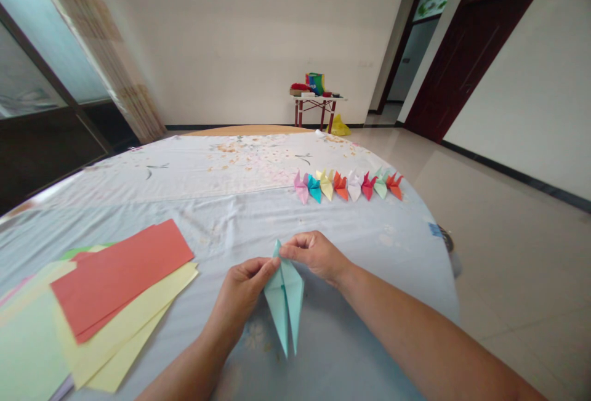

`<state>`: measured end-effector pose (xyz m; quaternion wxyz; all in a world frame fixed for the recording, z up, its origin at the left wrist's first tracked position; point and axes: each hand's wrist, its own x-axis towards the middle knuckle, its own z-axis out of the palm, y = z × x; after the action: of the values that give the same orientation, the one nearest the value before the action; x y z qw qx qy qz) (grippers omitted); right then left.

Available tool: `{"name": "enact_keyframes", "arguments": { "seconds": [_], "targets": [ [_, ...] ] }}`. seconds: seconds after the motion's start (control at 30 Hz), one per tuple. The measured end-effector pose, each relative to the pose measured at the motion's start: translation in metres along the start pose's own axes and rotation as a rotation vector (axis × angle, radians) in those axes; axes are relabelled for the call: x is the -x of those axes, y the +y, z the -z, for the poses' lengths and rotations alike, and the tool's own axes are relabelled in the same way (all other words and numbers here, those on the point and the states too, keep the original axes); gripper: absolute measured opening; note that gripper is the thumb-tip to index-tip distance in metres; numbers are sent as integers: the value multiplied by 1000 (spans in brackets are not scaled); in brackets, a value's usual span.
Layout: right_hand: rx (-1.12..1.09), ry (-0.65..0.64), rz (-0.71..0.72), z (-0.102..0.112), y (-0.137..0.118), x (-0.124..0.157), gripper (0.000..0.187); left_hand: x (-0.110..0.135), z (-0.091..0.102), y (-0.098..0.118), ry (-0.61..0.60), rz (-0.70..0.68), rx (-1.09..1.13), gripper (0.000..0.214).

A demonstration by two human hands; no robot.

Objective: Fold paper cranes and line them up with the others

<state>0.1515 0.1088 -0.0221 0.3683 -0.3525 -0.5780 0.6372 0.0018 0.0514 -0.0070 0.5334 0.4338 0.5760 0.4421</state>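
Note:
A light turquoise sheet of folded origami paper [292, 287] is held above the table, a long diamond with two narrow points toward me and a slit between them. My left hand [252, 281] pinches its left edge near the far tip, thumb on top. On the other side, my right hand [314, 256] grips the upper right edge between thumb and fingers. Both hands are closed on the paper, close together. The fingers beneath the paper are partly hidden.
Several folded paper cranes [354, 185] in mixed colours stand in a row at the back right. Loose coloured paper sheets [124, 278] lie in a pile at the left. A floral cloth [203, 222] covers the round table. Against the wall stands a small side table [318, 98].

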Motion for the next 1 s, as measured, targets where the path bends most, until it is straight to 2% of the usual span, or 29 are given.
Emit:
{"name": "enact_keyframes", "arguments": {
  "seconds": [0.4, 0.57, 0.8, 1.0],
  "targets": [
    [57, 24, 32, -3, -3, 3, 36, -2, 2, -3, -26, 39, 42, 42],
    [84, -14, 20, -2, -6, 5, 34, -1, 1, -4, 13, 36, 21, 45],
    [41, -81, -17, -6, -6, 7, 34, 0, 1, -2, -23, -18, -49, 37],
    [59, -14, 37, -8, -4, 7, 28, 0, -1, -1, -1, -62, -136, 34]
  ]
}}
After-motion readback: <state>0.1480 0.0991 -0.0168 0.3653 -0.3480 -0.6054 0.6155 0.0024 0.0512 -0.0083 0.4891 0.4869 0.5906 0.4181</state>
